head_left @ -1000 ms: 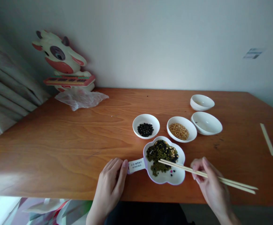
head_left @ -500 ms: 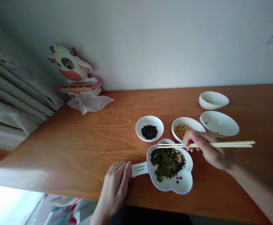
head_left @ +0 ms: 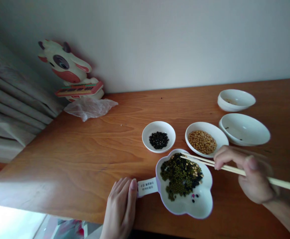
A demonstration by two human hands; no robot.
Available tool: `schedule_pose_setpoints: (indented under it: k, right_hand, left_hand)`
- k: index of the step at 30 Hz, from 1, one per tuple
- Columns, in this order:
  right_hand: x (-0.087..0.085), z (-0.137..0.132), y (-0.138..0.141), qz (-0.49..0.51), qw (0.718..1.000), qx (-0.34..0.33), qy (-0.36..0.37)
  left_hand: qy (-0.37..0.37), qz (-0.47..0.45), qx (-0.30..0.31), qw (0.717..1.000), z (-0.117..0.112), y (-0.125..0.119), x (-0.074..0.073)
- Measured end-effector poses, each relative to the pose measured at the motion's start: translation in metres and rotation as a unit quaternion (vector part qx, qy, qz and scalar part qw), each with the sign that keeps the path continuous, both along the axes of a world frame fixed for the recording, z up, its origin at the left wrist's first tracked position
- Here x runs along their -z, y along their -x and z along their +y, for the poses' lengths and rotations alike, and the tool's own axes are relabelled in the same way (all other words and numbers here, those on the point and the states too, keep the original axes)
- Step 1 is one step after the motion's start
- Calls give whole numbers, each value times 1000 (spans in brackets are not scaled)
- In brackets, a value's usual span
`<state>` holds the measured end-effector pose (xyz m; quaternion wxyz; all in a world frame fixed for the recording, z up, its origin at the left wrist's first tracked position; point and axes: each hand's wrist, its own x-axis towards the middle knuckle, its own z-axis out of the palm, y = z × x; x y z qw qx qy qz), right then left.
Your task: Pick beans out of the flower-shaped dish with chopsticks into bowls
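Note:
My left hand [head_left: 121, 205] is closed on the labelled handle [head_left: 147, 187] of a flower-shaped white dish with a lilac rim [head_left: 201, 204]. Green beans [head_left: 177, 176] fill much of the dish, mixed with black beans and some yellow ones. In my right hand [head_left: 249, 172], at the dish's right, is a pair of wooden chopsticks [head_left: 199, 160]. Their tips are close together over the beans at the dish's far edge; whether they pinch a bean is too small to tell. Just beyond stand a small bowl of black beans [head_left: 159, 140] and a bowl of yellow soybeans [head_left: 202, 141].
Two larger white bowls, a nearer one [head_left: 249, 129] and a farther one [head_left: 237, 99], stand at the back right with a few specks inside. A cow toy with a keyboard [head_left: 70, 73] and a clear plastic bag [head_left: 90, 108] sit by the wall. A curtain [head_left: 18, 99] hangs at left.
My right hand has shifted right and turned, uncovering the soybean bowl. The chopsticks now slant, their tips farther right along the dish's far edge. My left hand keeps its hold; the view has shifted slightly.

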<state>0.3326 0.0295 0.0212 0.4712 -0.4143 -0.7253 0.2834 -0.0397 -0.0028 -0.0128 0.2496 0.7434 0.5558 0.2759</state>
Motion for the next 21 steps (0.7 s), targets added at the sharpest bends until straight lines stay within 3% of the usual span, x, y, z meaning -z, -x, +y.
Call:
schedule_pose_setpoints:
  k: [9,21]
  right_hand:
    - [4,-2,7,-4,999,9,50]
    - [0,0,14,9,1000,-2,27]
  left_hand:
    - [-15,14,-4,1000,2,0,-1]
    - [-25,14,-8,1000,1,0,-2]
